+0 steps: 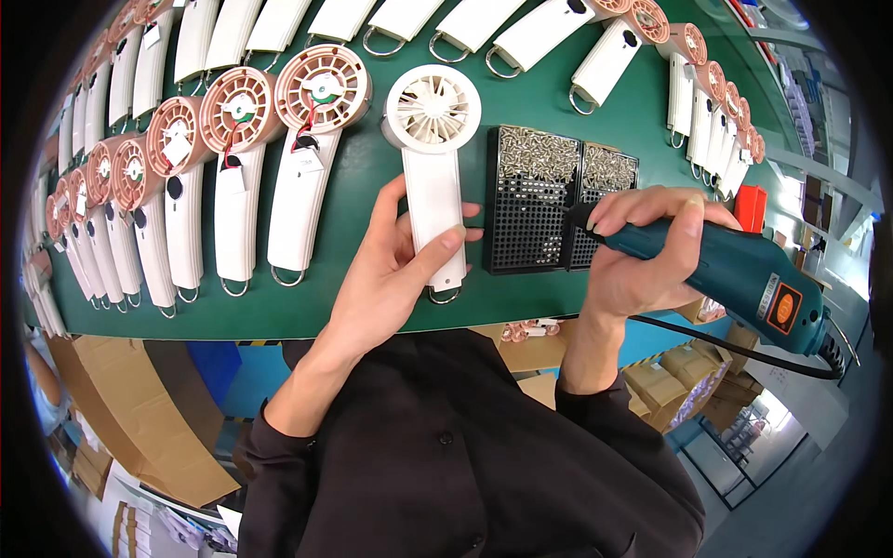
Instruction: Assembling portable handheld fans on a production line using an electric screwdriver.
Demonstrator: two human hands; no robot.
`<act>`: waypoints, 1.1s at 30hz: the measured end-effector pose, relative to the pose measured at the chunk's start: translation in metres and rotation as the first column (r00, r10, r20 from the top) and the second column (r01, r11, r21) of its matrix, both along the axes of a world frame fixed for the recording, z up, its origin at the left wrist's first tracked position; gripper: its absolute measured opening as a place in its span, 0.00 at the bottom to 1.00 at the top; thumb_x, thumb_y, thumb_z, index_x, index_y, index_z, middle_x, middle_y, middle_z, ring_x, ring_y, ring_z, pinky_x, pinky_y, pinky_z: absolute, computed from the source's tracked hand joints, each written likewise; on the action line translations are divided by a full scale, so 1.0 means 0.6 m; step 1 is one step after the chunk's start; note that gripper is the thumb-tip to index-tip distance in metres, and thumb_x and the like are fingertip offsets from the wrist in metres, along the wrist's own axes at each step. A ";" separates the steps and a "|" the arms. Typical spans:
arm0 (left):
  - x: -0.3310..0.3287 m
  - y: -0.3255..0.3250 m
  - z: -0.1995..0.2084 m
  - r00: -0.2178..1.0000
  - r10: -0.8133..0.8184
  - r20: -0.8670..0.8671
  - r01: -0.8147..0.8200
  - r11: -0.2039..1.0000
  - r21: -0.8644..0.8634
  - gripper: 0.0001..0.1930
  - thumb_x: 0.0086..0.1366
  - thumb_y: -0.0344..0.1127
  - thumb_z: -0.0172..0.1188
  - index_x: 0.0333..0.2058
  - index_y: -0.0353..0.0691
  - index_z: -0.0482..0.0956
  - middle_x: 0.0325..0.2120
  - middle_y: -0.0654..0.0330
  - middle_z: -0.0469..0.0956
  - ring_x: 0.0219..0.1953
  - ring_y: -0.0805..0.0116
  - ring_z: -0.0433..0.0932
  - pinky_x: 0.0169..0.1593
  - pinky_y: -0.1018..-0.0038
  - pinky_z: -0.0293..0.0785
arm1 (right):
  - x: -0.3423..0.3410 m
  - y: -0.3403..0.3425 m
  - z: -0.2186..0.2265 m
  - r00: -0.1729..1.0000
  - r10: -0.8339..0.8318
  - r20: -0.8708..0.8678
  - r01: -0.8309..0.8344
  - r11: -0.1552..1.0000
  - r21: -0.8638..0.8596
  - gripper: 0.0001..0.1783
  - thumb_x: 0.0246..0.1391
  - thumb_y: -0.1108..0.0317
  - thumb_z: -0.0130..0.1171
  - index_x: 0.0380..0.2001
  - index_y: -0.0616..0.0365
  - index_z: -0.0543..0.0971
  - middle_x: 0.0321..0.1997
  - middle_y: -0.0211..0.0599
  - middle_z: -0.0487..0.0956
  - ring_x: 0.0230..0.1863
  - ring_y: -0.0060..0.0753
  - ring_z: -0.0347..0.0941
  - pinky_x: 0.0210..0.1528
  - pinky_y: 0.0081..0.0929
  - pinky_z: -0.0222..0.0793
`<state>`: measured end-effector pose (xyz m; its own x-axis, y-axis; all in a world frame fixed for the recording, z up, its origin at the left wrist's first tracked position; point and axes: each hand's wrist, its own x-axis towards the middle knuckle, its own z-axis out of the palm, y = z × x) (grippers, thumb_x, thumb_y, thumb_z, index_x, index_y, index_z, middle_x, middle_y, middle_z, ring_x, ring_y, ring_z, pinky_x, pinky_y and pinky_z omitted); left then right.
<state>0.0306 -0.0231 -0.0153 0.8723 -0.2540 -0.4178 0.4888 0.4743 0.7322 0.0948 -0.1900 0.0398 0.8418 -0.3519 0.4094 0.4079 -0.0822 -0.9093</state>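
A white handheld fan lies on the green table, its round bladed head away from me and its metal ring toward me. My left hand grips its handle, thumb across the front and fingertips showing on the right side. In my right hand is a dark teal electric screwdriver, its cord trailing from the back end. The driver's black nose points left, over the right-hand part of a black screw tray. Small silver screws are heaped at the tray's far side and a few sit in its holes.
Rows of white fan bodies with copper-pink heads line the left and far side of the green table; more curve round at the right. A red box stands beyond my right hand. Cardboard lies below the table's edge.
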 end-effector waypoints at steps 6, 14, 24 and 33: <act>-0.001 0.001 -0.001 1.000 -0.005 0.015 0.005 1.000 -0.004 0.27 0.69 0.29 0.50 0.62 0.39 0.49 0.51 0.49 0.72 0.50 0.60 0.75 0.46 0.66 0.78 | -0.001 -0.004 -0.004 0.999 0.007 0.031 -0.007 1.000 -0.018 0.14 0.55 0.69 0.53 0.35 0.63 0.60 0.15 0.42 0.67 0.08 0.31 0.63 0.11 0.30 0.67; -0.004 -0.001 -0.003 0.999 0.015 0.048 -0.015 1.000 0.014 0.27 0.68 0.28 0.50 0.61 0.38 0.49 0.50 0.49 0.72 0.50 0.61 0.76 0.46 0.67 0.78 | -0.041 -0.009 0.025 0.977 0.154 0.151 -0.178 0.970 0.163 0.07 0.63 0.66 0.38 0.42 0.53 0.61 0.20 0.39 0.65 0.09 0.34 0.61 0.11 0.33 0.67; -0.007 0.001 -0.015 0.995 0.032 0.094 -0.033 0.999 0.008 0.28 0.68 0.31 0.52 0.61 0.35 0.48 0.50 0.49 0.73 0.48 0.63 0.76 0.42 0.71 0.78 | -0.108 0.054 0.019 0.850 0.395 0.349 -0.472 0.865 0.170 0.15 0.59 0.64 0.46 0.44 0.58 0.56 0.23 0.45 0.69 0.13 0.38 0.68 0.14 0.33 0.72; -0.006 0.003 -0.012 0.997 0.010 0.071 -0.008 1.000 -0.025 0.30 0.68 0.31 0.52 0.62 0.35 0.46 0.50 0.49 0.73 0.48 0.63 0.76 0.40 0.71 0.79 | -0.117 0.061 0.017 0.853 0.442 0.275 -0.495 0.854 0.161 0.16 0.59 0.64 0.47 0.45 0.57 0.57 0.23 0.43 0.70 0.14 0.37 0.69 0.16 0.34 0.73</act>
<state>0.0270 -0.0213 -0.0226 0.9021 -0.2553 -0.3480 0.4312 0.4973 0.7529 0.0244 -0.1533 0.0501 0.8254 -0.0401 0.5632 0.5379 0.3591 -0.7627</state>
